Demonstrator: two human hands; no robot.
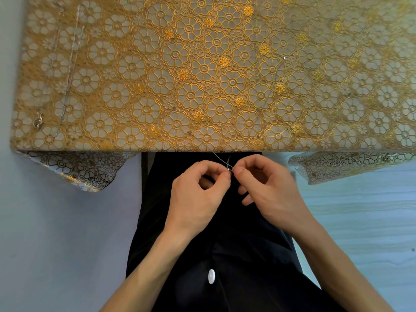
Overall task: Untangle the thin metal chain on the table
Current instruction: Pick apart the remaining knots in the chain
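While the left hand (198, 194) pinches the thin chain (219, 159) at six o'clock below the bench (157, 86) edge, the right hand (272, 190) pinches it too.

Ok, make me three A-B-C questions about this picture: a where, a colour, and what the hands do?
1. Where is the thin chain held? A. on the floor B. just past the tablecloth's near edge C. far corner
2. What colour are the tablecloth's flowers? A. blue B. red C. gold
3. What do the left hand and right hand do? A. lie flat B. pinch the chain C. wave
Answers: B, fingertips meet below that edge; C, gold petals; B, both pinch it.
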